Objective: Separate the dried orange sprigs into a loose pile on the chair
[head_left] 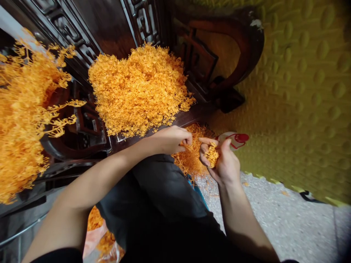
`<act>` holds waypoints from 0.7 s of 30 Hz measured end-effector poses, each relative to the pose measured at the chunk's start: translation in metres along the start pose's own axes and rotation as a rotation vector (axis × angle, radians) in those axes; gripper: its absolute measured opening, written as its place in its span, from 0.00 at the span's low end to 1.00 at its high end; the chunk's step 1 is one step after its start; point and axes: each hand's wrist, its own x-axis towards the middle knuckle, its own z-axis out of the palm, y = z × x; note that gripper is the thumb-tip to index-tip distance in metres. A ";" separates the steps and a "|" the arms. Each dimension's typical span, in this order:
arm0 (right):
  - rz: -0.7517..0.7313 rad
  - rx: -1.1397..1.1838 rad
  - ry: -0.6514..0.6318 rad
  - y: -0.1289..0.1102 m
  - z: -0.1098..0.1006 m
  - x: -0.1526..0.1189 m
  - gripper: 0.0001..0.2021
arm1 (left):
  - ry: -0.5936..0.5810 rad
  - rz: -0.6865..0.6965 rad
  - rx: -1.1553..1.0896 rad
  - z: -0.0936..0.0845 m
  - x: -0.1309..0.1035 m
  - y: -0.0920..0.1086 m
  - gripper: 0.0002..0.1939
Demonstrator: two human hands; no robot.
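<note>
My right hand [225, 160] is curled around a small cluster of orange plastic sprigs [212, 155], its index finger and thumb reaching out past them. Just left of it, my left hand [174, 140] is closed, its fingertips pinched together; what they grip, if anything, is too small to make out. Below and between both hands lies a pile of thin orange stems [192, 160], partly hidden by my hands and leg. A large heap of orange branching sprigs [139, 91] rests on the seat of a dark carved wooden chair, beyond my left hand.
More orange sprigs [24, 109] are heaped at the left, some jutting out. The chair's curved armrest [246, 47] stands at the upper right. A container with a red cap [241, 138] is behind my right hand. Yellow textured matting [301, 109] borders the speckled floor [287, 219]. A plastic bag [94, 239] lies low left.
</note>
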 end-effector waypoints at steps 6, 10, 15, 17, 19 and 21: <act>-0.042 -0.085 0.016 -0.002 0.005 0.002 0.23 | -0.249 -0.320 0.271 -0.023 -0.024 0.009 0.23; -0.074 -0.129 0.000 -0.003 0.011 0.009 0.21 | 0.012 -0.361 0.403 -0.033 -0.061 0.037 0.18; 0.054 -0.199 -0.037 -0.003 0.036 0.053 0.18 | 0.157 -0.316 0.408 0.002 -0.094 0.051 0.15; 0.138 -0.211 -0.094 -0.003 0.054 0.086 0.19 | 0.241 -0.334 0.378 0.015 -0.094 0.043 0.16; 0.164 -0.202 -0.167 -0.003 0.077 0.126 0.22 | 0.277 -0.345 0.344 0.021 -0.093 0.034 0.18; 0.102 -0.226 -0.225 -0.003 0.105 0.167 0.25 | 0.265 -0.353 0.314 0.021 -0.093 0.028 0.18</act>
